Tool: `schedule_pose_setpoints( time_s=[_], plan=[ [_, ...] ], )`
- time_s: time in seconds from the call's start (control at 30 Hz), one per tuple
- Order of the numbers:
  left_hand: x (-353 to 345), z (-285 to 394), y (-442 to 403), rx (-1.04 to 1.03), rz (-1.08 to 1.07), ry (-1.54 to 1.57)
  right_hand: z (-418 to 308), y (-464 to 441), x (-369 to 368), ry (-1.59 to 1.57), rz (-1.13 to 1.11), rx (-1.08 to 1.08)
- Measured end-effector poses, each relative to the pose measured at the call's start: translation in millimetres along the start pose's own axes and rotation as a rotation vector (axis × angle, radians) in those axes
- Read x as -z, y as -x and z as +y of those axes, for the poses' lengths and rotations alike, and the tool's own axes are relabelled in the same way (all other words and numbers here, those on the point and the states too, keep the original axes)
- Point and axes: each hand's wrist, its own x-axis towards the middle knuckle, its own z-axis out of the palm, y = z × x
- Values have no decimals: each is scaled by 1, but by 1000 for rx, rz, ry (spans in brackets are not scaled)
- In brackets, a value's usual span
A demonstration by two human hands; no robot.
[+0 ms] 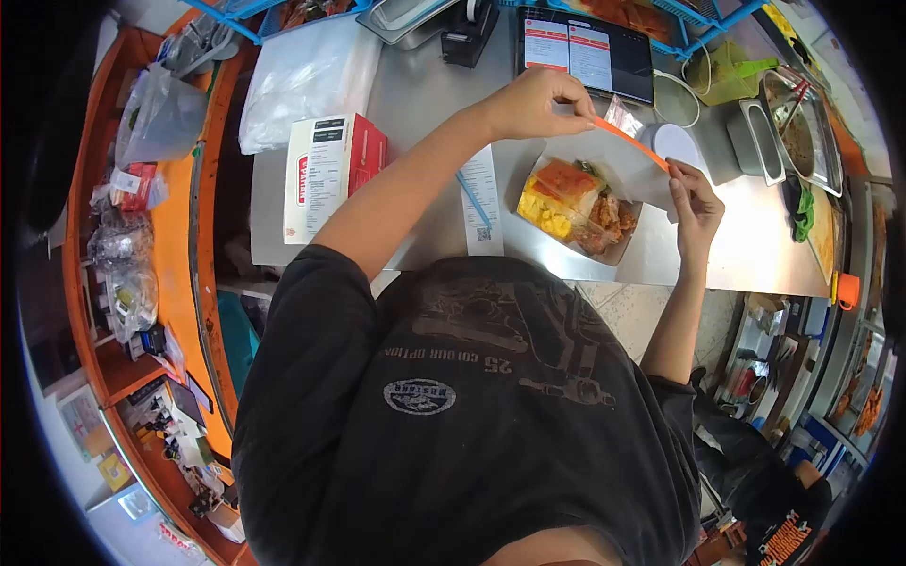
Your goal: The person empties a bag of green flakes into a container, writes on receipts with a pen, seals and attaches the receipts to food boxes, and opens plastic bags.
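Note:
A narrow orange strip [630, 143] stretches between my two hands, above an open paper food box [618, 253]. My left hand [543, 106] pinches its left end; my right hand [696, 206] pinches the right end between thumb and fingers. I cannot tell whether the strip is a separate band or the edge of the box's raised pale lid [604, 151]. Inside the box lie yellow scrambled-looking food [549, 208], brown fried pieces [609, 224] and a clear packet with orange-red contents [566, 179]. Left of the box, a blue stick [474, 200] rests on a printed receipt [483, 174].
A red-and-white carton [321, 179] and plastic bags [311, 75] occupy the left side. Behind are a tape dispenser [469, 33] and a tablet [585, 57]. A round white lid [675, 143] and metal pans [755, 140] stand right. Another person [764, 481] is at lower right.

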Motion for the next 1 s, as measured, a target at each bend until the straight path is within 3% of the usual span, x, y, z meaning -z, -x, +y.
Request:
schedule_pose_setpoints(
  time_s=[0.07, 0.17, 0.23, 0.33, 0.43, 0.53, 0.63, 0.73, 0.83, 1.0],
  plan=[
    [-5, 6, -1, 78, 8, 42, -2, 0, 1, -28, 6, -149],
    [-15, 10, -4, 107, 63, 57, -8, 0, -9, 129, 77, -106],
    [-12, 7, -1, 85, 41, 87, -11, 3, 0, 146, -72, -165],
    [6, 0, 8, 330, -348, 195, -30, 16, 10, 32, -304, -203],
    [3, -5, 17, 621, -361, 361, -26, 28, 12, 5, -380, -344],
    [-7, 3, 21, 539, -361, -82, -13, 44, 3, 150, -288, -460],
    [-18, -3, 23, 444, -218, -169, -10, 45, -5, 109, -62, -459],
    [-26, -10, 14, 468, 152, 208, -27, 34, -8, 104, 162, -292],
    [-21, 2, 6, 416, 229, 156, -40, 28, -7, 163, 175, -299],
    [-22, 5, 8, 381, 169, 170, -41, 32, -7, 137, 135, -312]
  ],
)
